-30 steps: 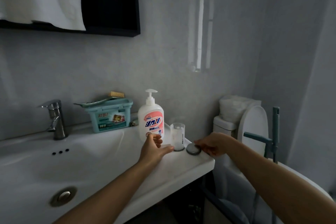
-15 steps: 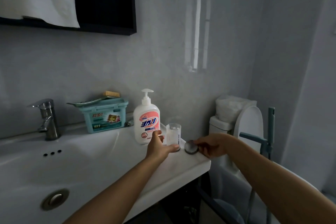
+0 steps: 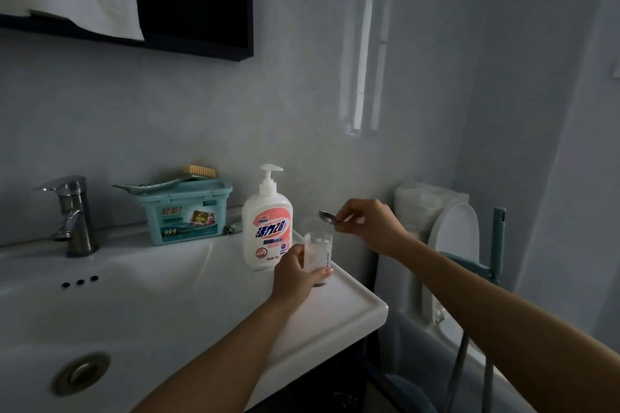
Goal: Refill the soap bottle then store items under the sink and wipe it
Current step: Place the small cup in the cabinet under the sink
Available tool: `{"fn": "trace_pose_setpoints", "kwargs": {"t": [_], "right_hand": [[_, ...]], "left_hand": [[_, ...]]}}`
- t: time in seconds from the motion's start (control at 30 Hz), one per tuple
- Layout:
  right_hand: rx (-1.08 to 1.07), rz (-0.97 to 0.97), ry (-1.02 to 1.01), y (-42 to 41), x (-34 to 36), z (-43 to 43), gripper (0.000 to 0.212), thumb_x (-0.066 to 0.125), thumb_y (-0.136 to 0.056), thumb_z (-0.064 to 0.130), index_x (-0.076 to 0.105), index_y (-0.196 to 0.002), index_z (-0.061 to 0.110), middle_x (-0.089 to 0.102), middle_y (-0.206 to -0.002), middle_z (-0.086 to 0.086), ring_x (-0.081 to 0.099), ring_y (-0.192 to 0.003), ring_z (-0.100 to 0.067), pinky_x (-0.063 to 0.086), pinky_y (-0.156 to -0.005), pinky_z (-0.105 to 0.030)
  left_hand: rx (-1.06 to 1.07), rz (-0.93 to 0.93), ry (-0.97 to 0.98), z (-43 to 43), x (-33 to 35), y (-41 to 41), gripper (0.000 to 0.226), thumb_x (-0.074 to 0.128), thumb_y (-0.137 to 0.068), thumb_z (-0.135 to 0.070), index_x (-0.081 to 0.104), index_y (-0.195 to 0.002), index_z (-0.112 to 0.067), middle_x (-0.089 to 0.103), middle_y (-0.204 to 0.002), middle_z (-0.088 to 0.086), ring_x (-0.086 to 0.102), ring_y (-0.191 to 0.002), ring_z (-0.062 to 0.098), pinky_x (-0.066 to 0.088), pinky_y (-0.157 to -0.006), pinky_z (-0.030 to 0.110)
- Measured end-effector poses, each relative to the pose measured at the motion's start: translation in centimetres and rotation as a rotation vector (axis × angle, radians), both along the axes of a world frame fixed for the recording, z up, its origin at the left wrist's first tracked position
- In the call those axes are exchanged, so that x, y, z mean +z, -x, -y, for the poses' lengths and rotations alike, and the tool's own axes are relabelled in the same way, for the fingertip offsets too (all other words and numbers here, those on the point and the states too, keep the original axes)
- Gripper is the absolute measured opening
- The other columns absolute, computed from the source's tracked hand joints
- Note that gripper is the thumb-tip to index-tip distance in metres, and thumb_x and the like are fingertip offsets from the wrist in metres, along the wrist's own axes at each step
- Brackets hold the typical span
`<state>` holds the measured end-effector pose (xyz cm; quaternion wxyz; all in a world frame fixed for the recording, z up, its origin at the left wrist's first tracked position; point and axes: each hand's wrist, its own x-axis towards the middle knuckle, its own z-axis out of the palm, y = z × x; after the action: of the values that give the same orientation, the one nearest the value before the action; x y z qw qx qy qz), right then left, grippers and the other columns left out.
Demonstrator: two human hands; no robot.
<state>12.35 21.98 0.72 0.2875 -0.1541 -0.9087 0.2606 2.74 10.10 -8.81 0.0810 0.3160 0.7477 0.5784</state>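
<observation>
A white pump soap bottle (image 3: 267, 231) with a pink label stands upright on the right ledge of the white sink (image 3: 342, 308). Just right of it stands a small clear jar (image 3: 318, 251) with whitish contents. My left hand (image 3: 295, 275) grips the jar's lower part. My right hand (image 3: 365, 223) pinches a round grey lid (image 3: 327, 216), tilted in the air above and right of the jar's open mouth.
A teal detergent box (image 3: 186, 211) with a soap dish and brush on top sits by the wall. A chrome tap (image 3: 72, 214) stands at left, the drain (image 3: 79, 374) lower left. A toilet (image 3: 453, 245) and a teal pole (image 3: 496, 241) stand at right.
My right hand has lifted the grey lid off the ledge to above the jar. My left hand has closed around the jar.
</observation>
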Motion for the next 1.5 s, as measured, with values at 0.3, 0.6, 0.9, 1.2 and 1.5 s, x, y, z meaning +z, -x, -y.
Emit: {"fn": "trace_pose_setpoints", "kwargs": {"t": [0.3, 0.6, 0.9, 1.2, 1.5], "right_hand": [[0.047, 0.089, -0.375, 1.1, -1.5, 0.9, 0.008, 0.064, -0.086, 0.018, 0.071, -0.09, 0.017, 0.068, -0.092, 0.006, 0.052, -0.088, -0.011, 0.038, -0.075, -0.021], [0.049, 0.111, -0.412, 0.7, -1.6, 1.3, 0.011, 0.066, -0.085, 0.022, 0.073, -0.093, 0.019, 0.069, -0.097, 0.004, 0.052, -0.092, -0.012, 0.036, -0.077, -0.019], [0.011, 0.144, -0.529, 1.4, -1.4, 1.5, 0.046, 0.062, -0.079, 0.053, 0.054, -0.12, 0.033, 0.052, -0.122, 0.015, 0.038, -0.111, -0.01, 0.026, -0.09, -0.027], [0.138, 0.404, -0.551, 2.4, -2.9, 3.0, 0.059, 0.036, -0.095, 0.047, 0.017, -0.148, 0.028, 0.017, -0.156, 0.008, 0.017, -0.143, -0.013, 0.012, -0.115, -0.03], [0.122, 0.38, -0.499, 2.3, -4.1, 3.3, 0.063, 0.035, -0.095, 0.048, 0.011, -0.149, 0.027, 0.011, -0.157, 0.009, 0.011, -0.144, -0.013, 0.012, -0.115, -0.03]], "left_hand": [[-0.03, -0.013, 0.012, 0.3, 0.0, 0.4, 0.051, 0.083, -0.072, -0.018, 0.059, -0.115, -0.004, 0.067, -0.113, 0.008, 0.064, -0.102, 0.022, 0.046, -0.076, 0.019], [-0.057, -0.048, 0.036, 0.6, 0.2, 0.5, 0.052, 0.079, -0.076, -0.021, 0.055, -0.119, -0.003, 0.064, -0.123, 0.01, 0.061, -0.109, 0.023, 0.043, -0.082, 0.021], [-0.069, -0.06, 0.04, 0.6, 0.4, 0.4, 0.052, 0.078, -0.078, -0.022, 0.055, -0.122, -0.005, 0.064, -0.123, 0.009, 0.061, -0.109, 0.022, 0.043, -0.083, 0.018], [-0.063, -0.12, 0.087, 0.6, 0.3, 0.5, 0.043, 0.075, -0.081, -0.024, 0.061, -0.118, -0.007, 0.065, -0.116, 0.006, 0.055, -0.093, 0.013, 0.041, -0.073, 0.003], [-0.081, -0.046, 0.084, 0.1, 0.6, 0.5, 0.038, 0.071, -0.084, -0.01, 0.057, -0.119, -0.004, 0.064, -0.117, 0.008, 0.059, -0.11, 0.023, 0.047, -0.082, 0.018]]}}
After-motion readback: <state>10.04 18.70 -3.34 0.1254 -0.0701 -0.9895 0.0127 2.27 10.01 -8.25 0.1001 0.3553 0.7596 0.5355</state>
